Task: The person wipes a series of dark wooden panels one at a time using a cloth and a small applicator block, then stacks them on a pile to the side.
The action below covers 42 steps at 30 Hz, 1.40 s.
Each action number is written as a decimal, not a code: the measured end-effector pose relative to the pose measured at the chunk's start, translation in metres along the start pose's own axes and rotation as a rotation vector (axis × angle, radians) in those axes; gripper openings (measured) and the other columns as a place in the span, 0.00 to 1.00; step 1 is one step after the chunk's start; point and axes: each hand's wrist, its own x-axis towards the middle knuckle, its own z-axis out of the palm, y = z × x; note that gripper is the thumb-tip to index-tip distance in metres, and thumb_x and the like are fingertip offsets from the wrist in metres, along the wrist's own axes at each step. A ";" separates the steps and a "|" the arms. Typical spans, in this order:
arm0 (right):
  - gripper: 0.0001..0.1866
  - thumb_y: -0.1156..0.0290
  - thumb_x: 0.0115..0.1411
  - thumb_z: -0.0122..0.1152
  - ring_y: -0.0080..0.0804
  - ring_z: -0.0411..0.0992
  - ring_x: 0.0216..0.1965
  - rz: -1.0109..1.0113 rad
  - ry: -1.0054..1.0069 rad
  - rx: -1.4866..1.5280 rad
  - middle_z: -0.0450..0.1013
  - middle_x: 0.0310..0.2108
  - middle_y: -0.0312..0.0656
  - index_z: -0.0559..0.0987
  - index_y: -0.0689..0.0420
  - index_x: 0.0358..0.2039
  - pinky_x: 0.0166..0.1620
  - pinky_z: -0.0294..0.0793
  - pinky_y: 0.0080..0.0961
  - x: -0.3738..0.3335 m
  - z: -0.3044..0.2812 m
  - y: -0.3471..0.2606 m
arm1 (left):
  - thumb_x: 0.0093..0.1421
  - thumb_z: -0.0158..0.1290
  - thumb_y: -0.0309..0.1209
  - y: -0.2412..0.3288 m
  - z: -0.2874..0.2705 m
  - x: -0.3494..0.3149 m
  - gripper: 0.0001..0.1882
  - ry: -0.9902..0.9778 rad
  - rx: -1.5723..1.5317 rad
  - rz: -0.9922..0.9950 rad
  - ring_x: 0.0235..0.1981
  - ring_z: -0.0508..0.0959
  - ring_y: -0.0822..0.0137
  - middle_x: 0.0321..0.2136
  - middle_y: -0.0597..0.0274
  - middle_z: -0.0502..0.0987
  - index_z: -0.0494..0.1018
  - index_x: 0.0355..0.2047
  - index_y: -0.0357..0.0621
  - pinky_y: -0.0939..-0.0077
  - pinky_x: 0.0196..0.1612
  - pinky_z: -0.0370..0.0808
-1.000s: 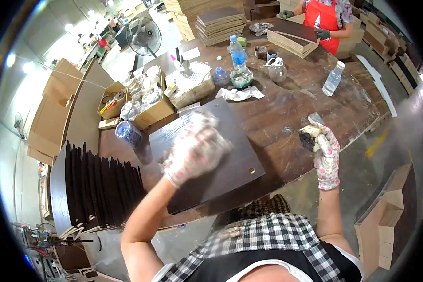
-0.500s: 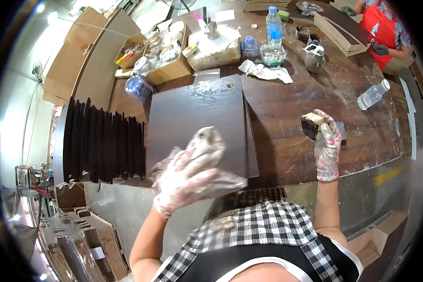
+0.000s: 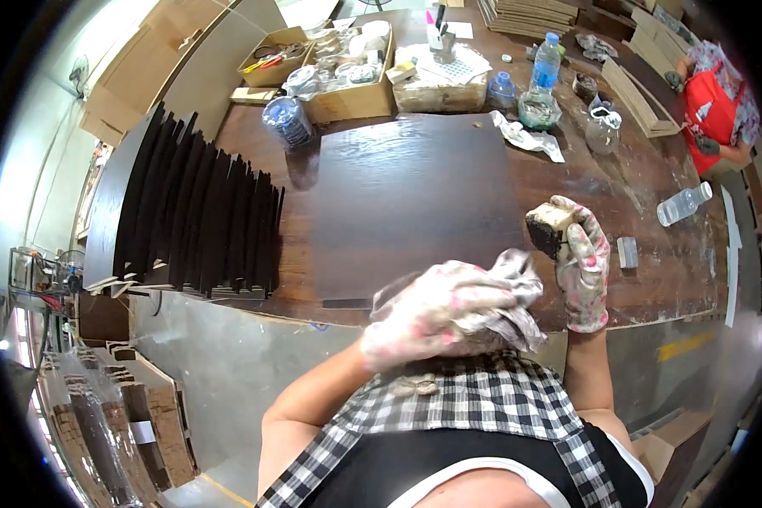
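Observation:
A flat dark brown panel (image 3: pixel 406 203) lies on the table in front of me, with a dull sheen toward its far edge. My left hand (image 3: pixel 423 309), in a white glove with pink spots, is closed around a crumpled pale rag (image 3: pixel 516 292) at the panel's near right edge. Motion blurs this hand a little. To the right of the panel, my right hand (image 3: pixel 586 267), gloved alike, grips a pale sponge block (image 3: pixel 550 222) with a blackened face. The sponge is raised near the panel's right edge.
Several dark panels (image 3: pixel 190 212) stand on edge at the left. Along the back are a cardboard box of supplies (image 3: pixel 347 103), a blue jar (image 3: pixel 288 123), water bottle (image 3: pixel 546 63) and white cloth (image 3: pixel 529 140). A clear bottle (image 3: pixel 684 204) lies right; a person in a red apron (image 3: pixel 709 110) stands beyond.
My left hand has moved right with the rag, from over the panel to its near right edge. The panel sits squarer in view, and the view has shifted. My right hand still holds the sponge block.

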 end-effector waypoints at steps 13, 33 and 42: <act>0.20 0.79 0.63 0.62 0.25 0.75 0.47 0.022 0.025 -0.613 0.75 0.47 0.39 0.76 0.62 0.56 0.51 0.76 0.22 -0.040 0.079 0.018 | 0.70 0.56 0.36 -0.086 -0.110 -0.126 0.17 0.722 -0.392 -0.833 0.34 0.75 0.79 0.38 0.70 0.80 0.76 0.53 0.36 0.83 0.41 0.75; 0.24 0.61 0.67 0.61 0.35 0.76 0.52 -0.033 -0.125 -0.097 0.76 0.51 0.46 0.74 0.65 0.57 0.59 0.75 0.33 -0.002 0.033 0.015 | 0.60 0.58 0.37 0.013 -0.122 -0.122 0.11 0.713 -0.571 -0.735 0.44 0.77 0.64 0.40 0.64 0.79 0.78 0.37 0.43 0.62 0.49 0.75; 0.23 0.64 0.73 0.52 0.56 0.70 0.60 -0.150 -0.280 0.338 0.69 0.59 0.55 0.68 0.66 0.62 0.58 0.79 0.39 0.042 0.041 0.002 | 0.63 0.53 0.48 0.107 -0.178 -0.152 0.30 1.617 -0.544 -0.174 0.50 0.77 0.54 0.49 0.49 0.77 0.69 0.58 0.39 0.57 0.58 0.72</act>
